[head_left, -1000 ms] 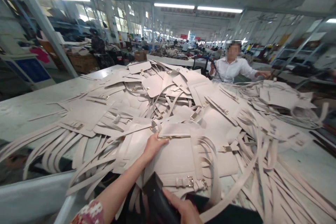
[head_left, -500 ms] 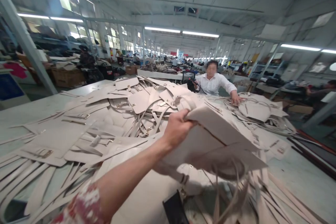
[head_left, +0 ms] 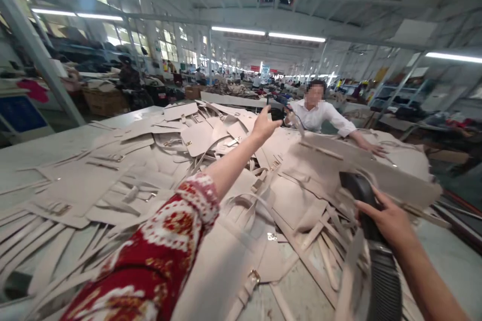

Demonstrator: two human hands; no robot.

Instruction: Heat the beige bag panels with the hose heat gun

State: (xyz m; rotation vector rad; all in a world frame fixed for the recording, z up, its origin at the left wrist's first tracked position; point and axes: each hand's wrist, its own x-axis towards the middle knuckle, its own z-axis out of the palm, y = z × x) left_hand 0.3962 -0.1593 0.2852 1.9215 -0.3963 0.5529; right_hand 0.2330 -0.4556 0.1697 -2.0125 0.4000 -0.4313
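Observation:
My left hand [head_left: 265, 126] is stretched out over the pile, open, with its fingers apart and nothing in them. My right hand [head_left: 389, 215] is closed around a black nozzle [head_left: 359, 188] that runs into a ribbed black hose [head_left: 384, 281]. Just beyond the nozzle, a beige bag piece [head_left: 380, 163] stands tilted above the others, its edges blurred. Below and between my hands lie beige leather-like bag pieces [head_left: 301, 200] with straps and gold buckles [head_left: 254, 276].
A heap of similar beige pieces [head_left: 199, 138] covers much of the pale table [head_left: 131, 118]. Across the table a co-worker in a white shirt [head_left: 316, 115] rests a hand [head_left: 371, 148] on another beige stack [head_left: 406, 155]. A metal post [head_left: 41, 55] stands at left.
My left hand has let go of the beige bag piece, which is now farther right, and reaches farther forward. My right hand has come into view with the black nozzle, which has moved up and right.

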